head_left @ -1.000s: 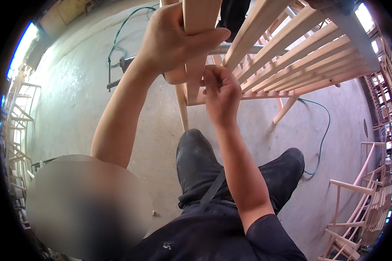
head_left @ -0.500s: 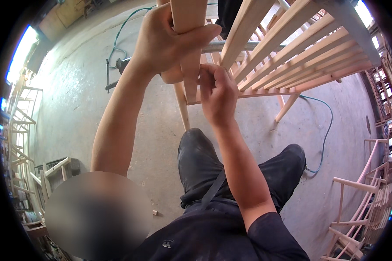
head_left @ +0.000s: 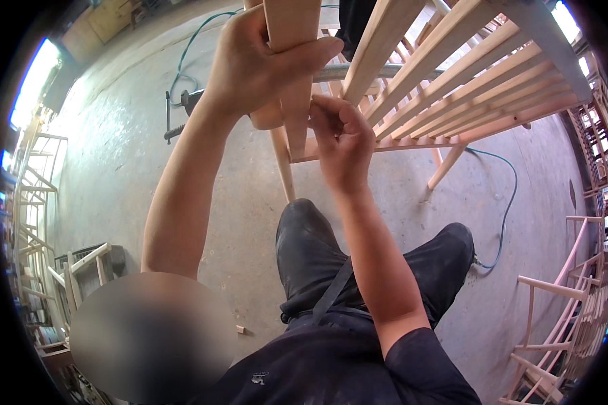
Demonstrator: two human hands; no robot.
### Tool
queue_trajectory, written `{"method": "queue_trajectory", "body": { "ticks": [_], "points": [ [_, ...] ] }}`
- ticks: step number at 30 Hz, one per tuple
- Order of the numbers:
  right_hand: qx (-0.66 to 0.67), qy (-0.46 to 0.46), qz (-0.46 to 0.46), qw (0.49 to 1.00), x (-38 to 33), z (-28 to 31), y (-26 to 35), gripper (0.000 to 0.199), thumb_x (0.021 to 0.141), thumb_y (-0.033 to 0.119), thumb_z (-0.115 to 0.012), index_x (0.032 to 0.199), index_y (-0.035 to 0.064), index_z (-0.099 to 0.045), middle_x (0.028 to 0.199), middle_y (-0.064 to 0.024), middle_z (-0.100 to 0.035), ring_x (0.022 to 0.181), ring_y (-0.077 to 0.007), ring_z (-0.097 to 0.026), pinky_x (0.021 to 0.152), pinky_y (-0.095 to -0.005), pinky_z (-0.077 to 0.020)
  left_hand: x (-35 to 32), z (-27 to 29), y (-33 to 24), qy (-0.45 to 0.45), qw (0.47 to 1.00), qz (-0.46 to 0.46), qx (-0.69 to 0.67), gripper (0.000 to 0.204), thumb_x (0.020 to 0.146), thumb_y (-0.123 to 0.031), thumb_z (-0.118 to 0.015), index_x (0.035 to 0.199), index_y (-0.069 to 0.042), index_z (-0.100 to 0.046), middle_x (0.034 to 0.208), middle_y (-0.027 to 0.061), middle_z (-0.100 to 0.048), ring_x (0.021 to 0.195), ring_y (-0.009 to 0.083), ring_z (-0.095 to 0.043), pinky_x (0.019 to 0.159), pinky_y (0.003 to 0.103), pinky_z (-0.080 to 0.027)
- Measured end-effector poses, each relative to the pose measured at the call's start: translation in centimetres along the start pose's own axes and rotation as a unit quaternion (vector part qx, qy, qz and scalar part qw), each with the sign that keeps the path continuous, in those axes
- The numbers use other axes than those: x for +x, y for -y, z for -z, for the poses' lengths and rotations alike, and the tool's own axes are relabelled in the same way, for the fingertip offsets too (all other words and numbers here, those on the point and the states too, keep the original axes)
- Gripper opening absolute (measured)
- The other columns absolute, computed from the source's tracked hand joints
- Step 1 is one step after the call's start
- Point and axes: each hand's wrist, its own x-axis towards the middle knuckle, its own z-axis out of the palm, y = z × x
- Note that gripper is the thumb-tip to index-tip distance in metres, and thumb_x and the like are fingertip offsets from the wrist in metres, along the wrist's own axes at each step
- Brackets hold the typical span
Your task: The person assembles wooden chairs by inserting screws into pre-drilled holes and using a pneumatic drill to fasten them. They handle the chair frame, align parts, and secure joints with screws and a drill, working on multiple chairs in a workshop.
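Observation:
A wide, pale wooden board stands at the top middle, part of a slatted wooden furniture frame. My left hand is wrapped round this board, thumb across its face and other fingers hidden beyond its left edge. Lower down, my right hand is closed at the board's right edge, fingertips curled in a pinch. Whatever those fingers hold, if anything, is too hidden to make out. Behind the board runs the metal pipe of a clamp, its screw end sticking out at the left.
Thin teal hoses lie on the concrete floor at right and upper left. Wooden chair frames stand along the right side, with more at the left. A small wood offcut lies near my body.
My right hand has shifted slightly right and down along the board's edge, its fingers loosening a little. My left hand keeps its hold, and the frame stays put.

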Motion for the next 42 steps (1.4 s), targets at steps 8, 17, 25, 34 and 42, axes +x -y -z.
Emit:
{"method": "queue_trajectory", "body": {
  "ticks": [8, 17, 25, 34, 42],
  "points": [
    [0.016, 0.016, -0.078, 0.997, 0.3, 0.3, 1.0, 0.012, 0.095, 0.002, -0.067, 0.103, -0.0029, -0.075, 0.087, -0.0091, -0.074, 0.079, -0.0132, -0.069, 0.073, -0.0264, -0.0543, -0.1, 0.1, 0.3, 0.001, 1.0, -0.027, -0.009, 0.031, 0.082, -0.027, -0.085, 0.098, -0.004, -0.072, 0.084, 0.004, -0.073, 0.074, 0.0123, -0.071, 0.066, 0.028, -0.058],
    [0.005, -0.03, -0.075, 0.997, -0.2, -0.8, 0.0, 0.013, 0.095, 0.007, -0.069, 0.103, -0.0029, -0.075, 0.087, -0.0091, -0.075, 0.079, -0.0142, -0.068, 0.073, -0.027, -0.0529, 0.0, -0.1, 0.3, -0.003, 0.999, -0.049, 0.004, 0.031, 0.084, -0.028, -0.084, 0.1, -0.005, -0.073, 0.086, 0.0046, -0.073, 0.077, 0.0133, -0.073, 0.067, 0.028, -0.059],
    [-0.063, -0.044, -0.029, 0.997, -0.3, -1.1, -0.5, 0.012, 0.096, 0.006, -0.067, 0.1, -0.003, -0.074, 0.087, -0.01, -0.074, 0.077, -0.015, -0.066, 0.073, -0.0296, -0.0521, 0.3, -0.2, -2.5, 0.005, 0.999, 0.037, -0.007, 0.022, 0.08, -0.018, -0.081, 0.086, -0.004, -0.066, 0.076, 0.0019, -0.068, 0.069, 0.0089, -0.061, 0.061, 0.029, -0.05],
    [0.037, -0.024, -0.105, 0.993, -0.5, -1.0, -0.2, 0.014, 0.098, 0.01, -0.068, 0.103, -0.0017, -0.073, 0.087, -0.0009, -0.072, 0.073, -0.005, -0.061, 0.062, -0.0214, -0.0468, 0.6, 0.4, -1.7, 0.004, 1.0, -0.004, -0.005, 0.026, 0.077, -0.024, -0.08, 0.083, -0.002, -0.068, 0.074, 0.0068, -0.067, 0.068, 0.0145, -0.063, 0.063, 0.033, -0.051],
    [-0.124, -0.012, 0.02, 0.992, -0.2, -1.1, 0.3, 0.015, 0.1, 0.011, -0.065, 0.101, -0.0015, -0.073, 0.083, -0.0077, -0.071, 0.074, -0.0162, -0.065, 0.069, -0.0307, -0.0528, 0.3, 0.7, -2.4, -0.016, 1.0, -0.005, 0.01, 0.03, 0.075, -0.029, -0.08, 0.083, -0.002, -0.07, 0.075, 0.0124, -0.069, 0.068, 0.0235, -0.069, 0.065, 0.038, -0.053]
  ]
}}
